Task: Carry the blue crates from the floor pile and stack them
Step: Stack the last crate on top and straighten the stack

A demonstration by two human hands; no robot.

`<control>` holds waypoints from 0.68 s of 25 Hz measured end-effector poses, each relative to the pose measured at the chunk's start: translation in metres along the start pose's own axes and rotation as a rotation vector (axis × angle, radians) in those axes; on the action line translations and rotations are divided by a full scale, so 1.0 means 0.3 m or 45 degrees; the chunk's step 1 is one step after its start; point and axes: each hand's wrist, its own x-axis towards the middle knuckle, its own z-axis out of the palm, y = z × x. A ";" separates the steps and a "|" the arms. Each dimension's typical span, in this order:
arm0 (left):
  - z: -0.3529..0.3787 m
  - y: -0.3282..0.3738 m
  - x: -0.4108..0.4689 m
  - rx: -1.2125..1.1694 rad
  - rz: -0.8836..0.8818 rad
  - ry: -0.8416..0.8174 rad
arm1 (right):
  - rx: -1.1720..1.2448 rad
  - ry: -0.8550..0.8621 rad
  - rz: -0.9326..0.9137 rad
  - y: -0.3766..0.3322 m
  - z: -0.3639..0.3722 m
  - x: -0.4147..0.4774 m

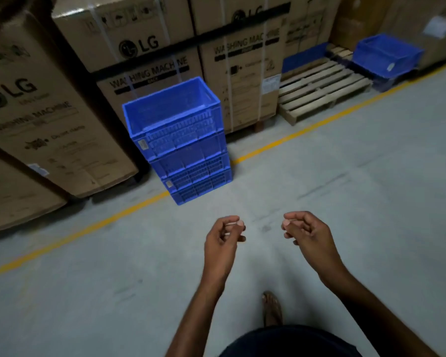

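Both hands hang out in front, the left hand (pixel 223 238) and the right hand (pixel 308 233) loosely curled, holding nothing, above a grey concrete floor (pixel 345 202). A yellow line (pixel 88 228) runs across the floor before a wall of cardboard washing-machine boxes (pixel 150 42). The stack of blue crates (pixel 180 143), ribbed and slotted, stands upright on that line against the boxes, ahead of the hands, slightly left, well apart. Another blue crate (pixel 386 55) sits by the far end of a wooden pallet (pixel 319 86).
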 end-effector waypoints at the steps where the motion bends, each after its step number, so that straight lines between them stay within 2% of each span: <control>1: 0.010 -0.010 -0.049 0.011 -0.014 -0.060 | -0.008 0.044 0.005 0.018 -0.022 -0.073; 9: 0.097 -0.079 -0.464 0.093 -0.009 -0.442 | -0.045 0.377 -0.012 0.164 -0.241 -0.623; 17: 0.378 -0.165 -0.906 0.235 0.056 -0.886 | 0.151 0.855 0.027 0.332 -0.598 -1.134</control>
